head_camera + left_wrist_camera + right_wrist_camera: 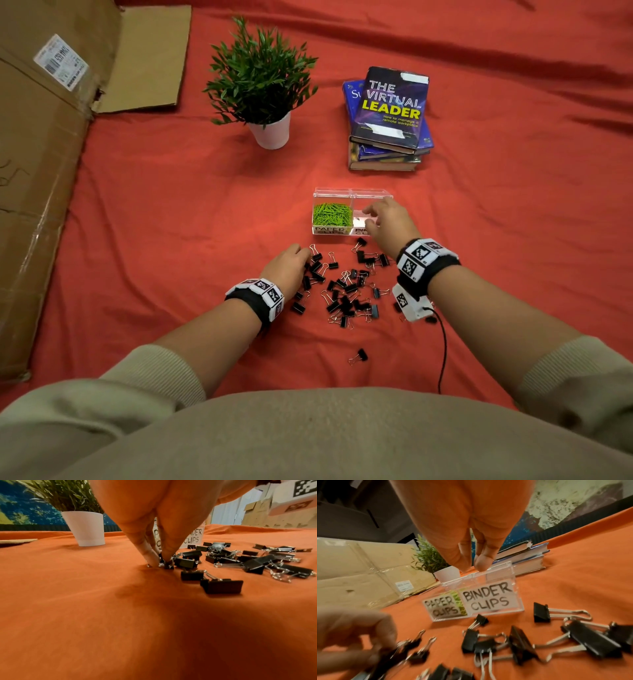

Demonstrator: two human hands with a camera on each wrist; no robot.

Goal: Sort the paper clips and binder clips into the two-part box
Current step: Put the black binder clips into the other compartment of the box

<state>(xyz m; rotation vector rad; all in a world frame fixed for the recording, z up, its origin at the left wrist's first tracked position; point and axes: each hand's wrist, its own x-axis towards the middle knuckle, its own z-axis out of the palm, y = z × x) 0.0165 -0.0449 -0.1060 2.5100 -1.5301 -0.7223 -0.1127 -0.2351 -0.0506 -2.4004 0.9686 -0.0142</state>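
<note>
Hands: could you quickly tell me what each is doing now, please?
Left hand: fingers pinch a small black metal binder clip on the cloth.
Right hand: open, holding nothing, above the clear plastic two-part box.

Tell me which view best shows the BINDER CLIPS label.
Right wrist: the BINDER CLIPS label faces the camera, fully legible. In the left wrist view the left hand partly covers it; in the head view the right hand hides most.

Red-orange cloth [171, 212]. Bright green paper clips [331, 214] inside clear box [352, 192]; white labels, black lettering. Black binder clips [346, 291], silver wire handles. Dark green plant [260, 72], white pot [270, 133]. Blue-purple books [390, 113], white and yellow title. Brown cardboard [41, 164]. Black-and-white checkered wristbands [424, 257]. Beige sleeves [147, 380].
</note>
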